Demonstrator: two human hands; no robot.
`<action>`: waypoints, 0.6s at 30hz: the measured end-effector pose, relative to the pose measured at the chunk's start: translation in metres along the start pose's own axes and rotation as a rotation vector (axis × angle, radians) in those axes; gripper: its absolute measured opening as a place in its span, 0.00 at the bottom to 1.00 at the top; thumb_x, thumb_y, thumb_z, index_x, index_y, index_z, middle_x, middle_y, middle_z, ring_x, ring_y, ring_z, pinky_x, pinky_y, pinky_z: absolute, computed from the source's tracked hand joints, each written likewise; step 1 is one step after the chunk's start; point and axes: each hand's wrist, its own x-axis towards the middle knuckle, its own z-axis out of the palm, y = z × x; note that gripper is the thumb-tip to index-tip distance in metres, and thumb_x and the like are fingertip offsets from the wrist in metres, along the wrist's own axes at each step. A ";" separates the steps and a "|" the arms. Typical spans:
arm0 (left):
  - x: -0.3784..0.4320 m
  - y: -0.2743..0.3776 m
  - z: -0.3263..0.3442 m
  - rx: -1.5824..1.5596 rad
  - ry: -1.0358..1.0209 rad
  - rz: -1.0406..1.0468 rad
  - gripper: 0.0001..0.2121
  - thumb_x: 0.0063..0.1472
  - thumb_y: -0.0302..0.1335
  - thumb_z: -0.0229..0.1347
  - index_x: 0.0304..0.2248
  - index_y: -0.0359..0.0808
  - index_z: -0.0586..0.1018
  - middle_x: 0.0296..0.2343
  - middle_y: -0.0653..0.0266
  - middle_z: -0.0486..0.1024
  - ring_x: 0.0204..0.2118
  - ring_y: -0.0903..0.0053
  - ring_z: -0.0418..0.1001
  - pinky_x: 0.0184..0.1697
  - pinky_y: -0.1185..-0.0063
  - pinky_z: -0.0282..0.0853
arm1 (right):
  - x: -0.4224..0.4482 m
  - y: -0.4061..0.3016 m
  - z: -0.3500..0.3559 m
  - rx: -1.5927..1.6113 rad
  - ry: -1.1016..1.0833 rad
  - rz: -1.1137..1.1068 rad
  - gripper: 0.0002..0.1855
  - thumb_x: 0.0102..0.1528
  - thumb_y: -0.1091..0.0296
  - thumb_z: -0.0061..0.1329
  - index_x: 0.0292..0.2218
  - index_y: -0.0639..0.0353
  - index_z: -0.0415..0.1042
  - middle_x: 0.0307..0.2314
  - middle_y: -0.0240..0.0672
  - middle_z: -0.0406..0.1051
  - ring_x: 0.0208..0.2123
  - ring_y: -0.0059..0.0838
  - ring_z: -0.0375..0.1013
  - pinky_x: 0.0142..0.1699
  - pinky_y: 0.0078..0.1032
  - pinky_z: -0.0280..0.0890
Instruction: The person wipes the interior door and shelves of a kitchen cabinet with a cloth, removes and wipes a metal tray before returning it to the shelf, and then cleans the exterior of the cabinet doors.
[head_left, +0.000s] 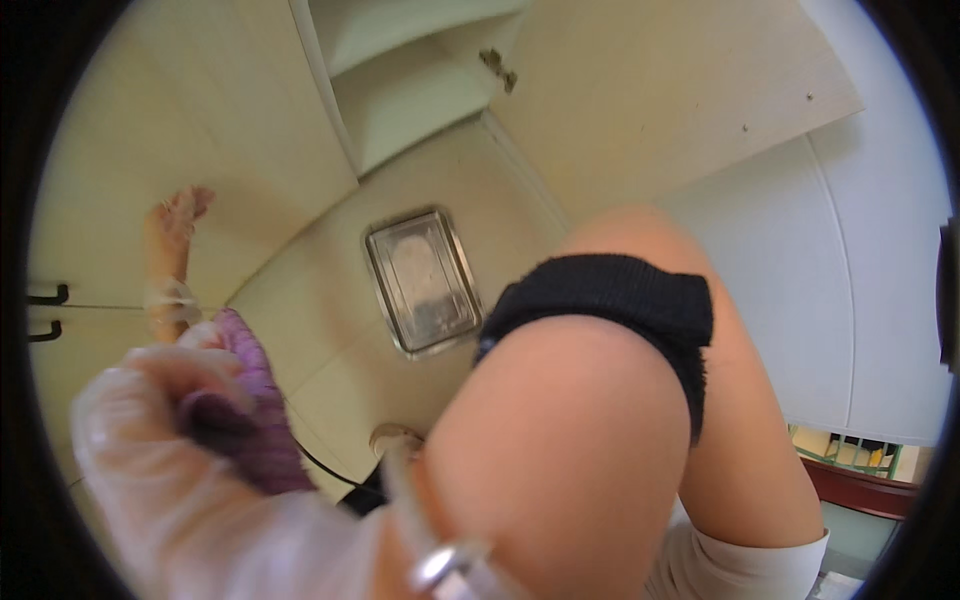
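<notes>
My right hand (187, 397), in a clear plastic glove, reaches in large from the bottom and grips a purple cloth (259, 382). A band with a shiny metal part (450, 562) is around that wrist. Farther off at the left, my left hand (180, 214), also in a clear glove, is at a pale cabinet door with its fingers apart and nothing seen in it; whether it touches the door is unclear. The purple cloth and right hand partly hide the left forearm. A rectangular shiny metal tray (424, 281) lies on the light tiled floor, right of the cloth.
An open cabinet (420, 90) with a shelf stands ahead, its door (675, 90) swung right with a hinge showing. Bare bent legs with a black knitted band (600, 289) fill the centre right. Black handles (49, 296) are at far left. A dark cable (330, 472) runs below the cloth.
</notes>
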 end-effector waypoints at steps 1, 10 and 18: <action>0.002 0.004 -0.001 -0.016 -0.008 -0.005 0.14 0.58 0.26 0.42 0.38 0.24 0.72 0.36 0.57 0.75 0.39 0.75 0.73 0.43 0.80 0.65 | 0.000 -0.005 0.005 0.018 0.016 -0.019 0.07 0.29 0.68 0.53 0.14 0.54 0.68 0.12 0.31 0.63 0.19 0.28 0.65 0.23 0.23 0.56; -0.013 0.024 -0.002 0.039 0.110 -0.002 0.14 0.59 0.31 0.45 0.33 0.26 0.75 0.30 0.58 0.76 0.33 0.76 0.75 0.34 0.82 0.67 | -0.004 -0.039 0.022 0.113 0.152 -0.168 0.05 0.31 0.69 0.52 0.16 0.55 0.69 0.13 0.31 0.65 0.20 0.28 0.66 0.24 0.24 0.57; -0.007 -0.011 -0.023 0.330 0.060 0.081 0.14 0.56 0.32 0.45 0.35 0.30 0.76 0.36 0.49 0.73 0.41 0.60 0.68 0.45 0.69 0.61 | 0.002 -0.049 0.022 0.139 0.154 -0.189 0.04 0.32 0.70 0.51 0.17 0.56 0.70 0.14 0.32 0.66 0.21 0.28 0.67 0.25 0.25 0.58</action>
